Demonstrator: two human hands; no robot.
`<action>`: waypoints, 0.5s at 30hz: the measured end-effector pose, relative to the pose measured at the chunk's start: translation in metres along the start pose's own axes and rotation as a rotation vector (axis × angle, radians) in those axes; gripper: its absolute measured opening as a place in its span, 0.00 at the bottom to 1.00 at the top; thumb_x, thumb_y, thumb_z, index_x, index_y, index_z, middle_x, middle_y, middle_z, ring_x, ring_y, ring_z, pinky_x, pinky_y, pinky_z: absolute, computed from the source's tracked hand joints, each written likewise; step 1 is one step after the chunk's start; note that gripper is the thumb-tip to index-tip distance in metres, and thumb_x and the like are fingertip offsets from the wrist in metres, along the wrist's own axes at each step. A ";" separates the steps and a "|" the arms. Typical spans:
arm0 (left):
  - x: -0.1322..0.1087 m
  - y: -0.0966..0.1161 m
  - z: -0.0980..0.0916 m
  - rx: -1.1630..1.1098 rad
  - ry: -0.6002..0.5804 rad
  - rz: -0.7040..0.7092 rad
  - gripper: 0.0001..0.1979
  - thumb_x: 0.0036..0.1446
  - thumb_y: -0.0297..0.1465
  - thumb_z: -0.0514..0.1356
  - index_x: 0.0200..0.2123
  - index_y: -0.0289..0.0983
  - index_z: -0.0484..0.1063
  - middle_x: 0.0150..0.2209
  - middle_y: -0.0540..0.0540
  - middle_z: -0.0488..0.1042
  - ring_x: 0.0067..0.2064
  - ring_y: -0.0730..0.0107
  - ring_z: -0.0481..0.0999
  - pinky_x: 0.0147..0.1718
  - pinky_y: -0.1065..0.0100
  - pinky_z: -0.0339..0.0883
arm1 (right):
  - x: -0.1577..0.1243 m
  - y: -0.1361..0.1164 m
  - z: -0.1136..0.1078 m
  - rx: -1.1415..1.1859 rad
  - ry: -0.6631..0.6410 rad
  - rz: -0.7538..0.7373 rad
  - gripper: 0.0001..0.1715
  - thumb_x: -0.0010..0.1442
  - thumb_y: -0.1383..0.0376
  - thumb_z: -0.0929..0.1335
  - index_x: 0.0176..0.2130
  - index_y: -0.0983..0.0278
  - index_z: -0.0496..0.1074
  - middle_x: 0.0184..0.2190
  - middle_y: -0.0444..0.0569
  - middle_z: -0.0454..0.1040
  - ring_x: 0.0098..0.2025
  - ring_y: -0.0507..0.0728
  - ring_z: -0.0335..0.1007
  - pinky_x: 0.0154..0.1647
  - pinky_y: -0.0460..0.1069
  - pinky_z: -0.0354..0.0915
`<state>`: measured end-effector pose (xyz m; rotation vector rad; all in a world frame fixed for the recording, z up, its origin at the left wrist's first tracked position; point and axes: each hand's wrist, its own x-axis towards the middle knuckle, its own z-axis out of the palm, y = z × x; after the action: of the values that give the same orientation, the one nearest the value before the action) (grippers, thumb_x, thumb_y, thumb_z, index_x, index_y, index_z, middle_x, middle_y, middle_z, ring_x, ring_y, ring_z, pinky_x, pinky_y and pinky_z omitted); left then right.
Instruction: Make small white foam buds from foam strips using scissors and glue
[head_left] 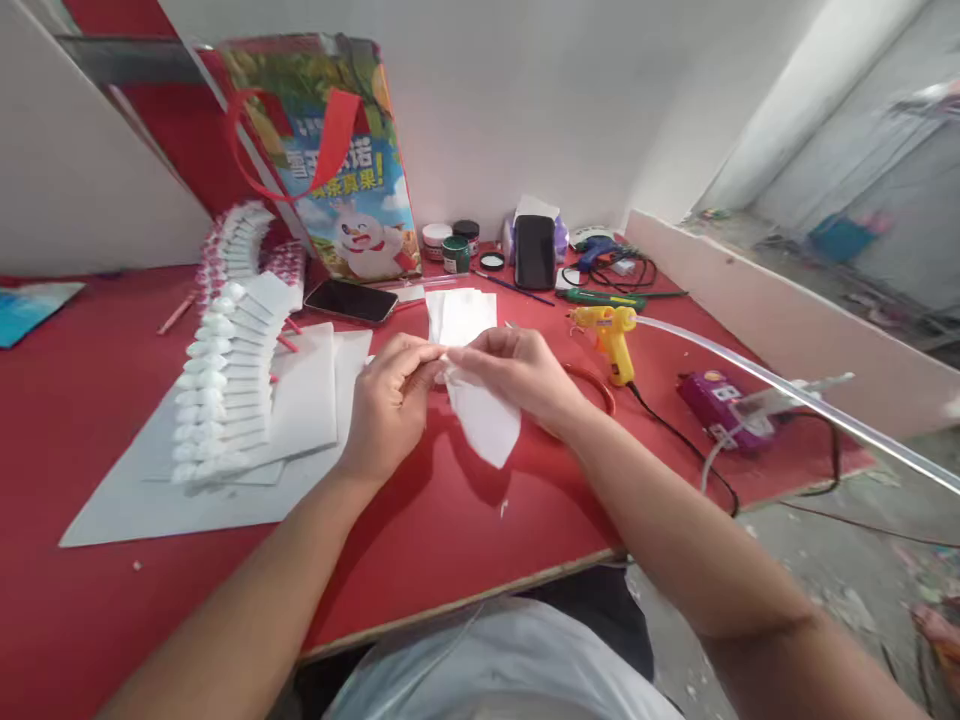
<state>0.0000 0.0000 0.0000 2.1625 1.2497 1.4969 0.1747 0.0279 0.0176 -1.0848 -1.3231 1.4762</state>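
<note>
A thin white sheet of tissue [486,420] hangs from my fingers above the front of the red table [427,540]. My left hand [394,395] pinches its upper left corner between thumb and fingers. From the other side my right hand [521,370] grips the same sheet, its fingertips meeting those of the left. What lies between the fingertips is too small to make out. Just beyond the hands rests a stack of white tissues [463,315]. On the left, a curved row of white-tipped plastic spoons [225,380] stands on white boards [315,400].
A yellow glue gun [611,335] with a long clear stick lies right, near a purple power strip [724,410]. Paint jars [456,254], a black phone [351,300], a dark upright device [535,252] and a colourful bag [345,190] line the back. A low partition [780,310] bounds the right.
</note>
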 end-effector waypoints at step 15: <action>0.004 0.002 -0.011 -0.183 -0.124 -0.090 0.09 0.67 0.24 0.60 0.40 0.38 0.81 0.36 0.49 0.77 0.37 0.72 0.75 0.39 0.72 0.71 | 0.007 -0.003 -0.010 0.468 -0.564 0.521 0.29 0.67 0.46 0.69 0.35 0.71 0.74 0.20 0.36 0.55 0.21 0.45 0.50 0.22 0.41 0.58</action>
<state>-0.0076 -0.0007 0.0089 2.0197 1.1074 1.3623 0.1830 0.0374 0.0195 -0.7500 -0.9851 2.4676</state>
